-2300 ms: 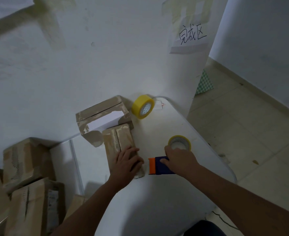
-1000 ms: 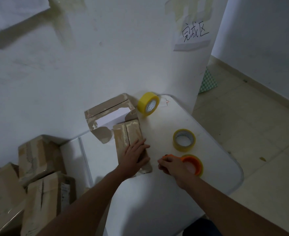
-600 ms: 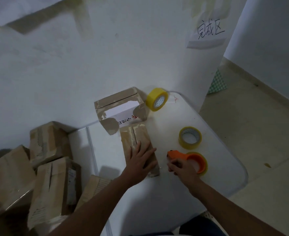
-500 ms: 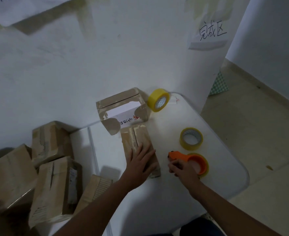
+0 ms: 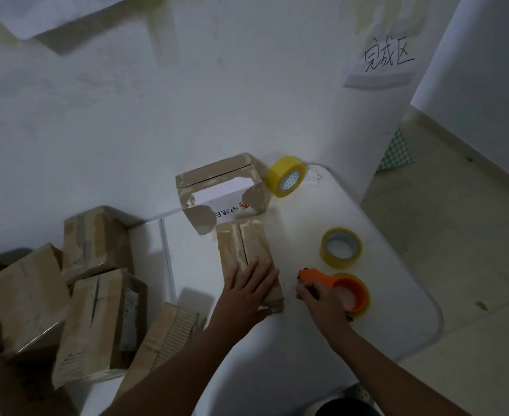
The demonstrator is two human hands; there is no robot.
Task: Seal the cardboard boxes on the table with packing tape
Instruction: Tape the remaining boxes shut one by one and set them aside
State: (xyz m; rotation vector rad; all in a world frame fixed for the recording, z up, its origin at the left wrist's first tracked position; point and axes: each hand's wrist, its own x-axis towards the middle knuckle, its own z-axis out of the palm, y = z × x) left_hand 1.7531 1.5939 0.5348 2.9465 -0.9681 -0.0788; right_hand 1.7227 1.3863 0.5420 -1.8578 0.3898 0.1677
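Observation:
A small brown cardboard box (image 5: 244, 244) lies flat on the white table (image 5: 307, 349), its top flaps closed with a seam down the middle. My left hand (image 5: 245, 291) presses flat on its near half, fingers spread. Just right of the box, my right hand (image 5: 319, 301) grips the orange tape dispenser (image 5: 344, 288), which holds a yellowish tape roll and rests on the table. Behind the small box stands a larger cardboard box (image 5: 220, 187), open toward me, with a white printed panel showing inside.
A yellow tape roll (image 5: 286, 175) stands on edge by the wall. A flat clear-yellow tape roll (image 5: 340, 247) lies beyond the dispenser. Several cardboard boxes (image 5: 91, 319) are piled at the left, beside the table. Tiled floor (image 5: 457, 235) lies beyond the table's right edge.
My right hand let go of a blue and orange tool and now grips the orange tape dispenser beside the box. My left hand has stayed pressed on the small box.

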